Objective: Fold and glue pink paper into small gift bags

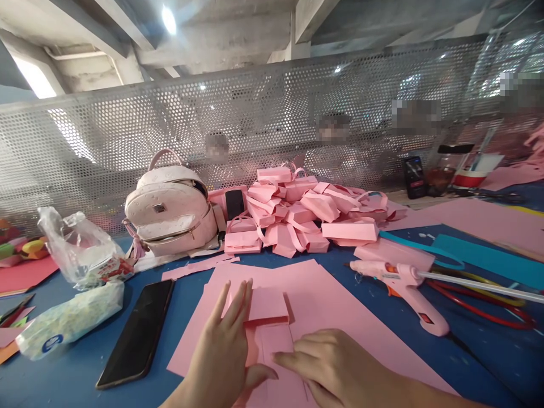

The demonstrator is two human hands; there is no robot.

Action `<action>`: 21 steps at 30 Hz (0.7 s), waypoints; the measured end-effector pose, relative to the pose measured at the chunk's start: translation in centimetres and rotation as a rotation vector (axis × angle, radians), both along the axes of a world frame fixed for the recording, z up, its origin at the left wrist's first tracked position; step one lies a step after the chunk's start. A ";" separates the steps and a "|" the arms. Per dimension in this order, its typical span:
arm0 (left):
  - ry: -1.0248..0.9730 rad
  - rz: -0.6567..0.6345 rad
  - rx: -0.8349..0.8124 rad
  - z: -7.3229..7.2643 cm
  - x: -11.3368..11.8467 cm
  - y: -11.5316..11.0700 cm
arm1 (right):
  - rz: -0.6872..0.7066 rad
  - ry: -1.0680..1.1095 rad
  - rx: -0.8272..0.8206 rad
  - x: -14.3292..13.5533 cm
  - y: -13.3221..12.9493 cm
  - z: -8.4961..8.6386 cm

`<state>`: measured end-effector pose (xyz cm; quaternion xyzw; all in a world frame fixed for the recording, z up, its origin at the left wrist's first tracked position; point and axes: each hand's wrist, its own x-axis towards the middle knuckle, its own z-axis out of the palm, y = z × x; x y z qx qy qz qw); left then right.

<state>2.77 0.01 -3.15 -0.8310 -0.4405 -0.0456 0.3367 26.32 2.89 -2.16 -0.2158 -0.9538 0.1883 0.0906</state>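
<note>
On folded pink paper point(267, 305), left hand point(225, 345) spreads — grip open; right hand point(334, 362) — grip unclear.

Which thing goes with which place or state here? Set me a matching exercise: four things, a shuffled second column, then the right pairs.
Column 1
1. Large black flat phone
2. Pale pink pistol-shaped glue gun
3. Pale pink rounded backpack
4. Heap of folded pink paper pieces

Column 2
A. Long pale stick juts from its rear
B. Piled up, with looped strips
C. Lying left of the left hand
D. Upright, partly unzipped

Pairs: 1-C, 2-A, 3-D, 4-B
</note>
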 end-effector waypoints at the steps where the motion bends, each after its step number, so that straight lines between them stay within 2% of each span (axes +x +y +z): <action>1: -0.004 0.000 0.006 -0.1 0.1 0.0 | 0.000 -0.003 0.002 0.0 0.0 0.0; 14: -0.141 -0.048 0.108 -0.4 1.3 -0.5 | 0.000 -0.033 -0.005 -0.1 0.1 0.3; 21: -0.153 -0.148 0.087 -1.2 1.5 -0.3 | -0.025 -0.040 0.022 0.0 -0.2 0.0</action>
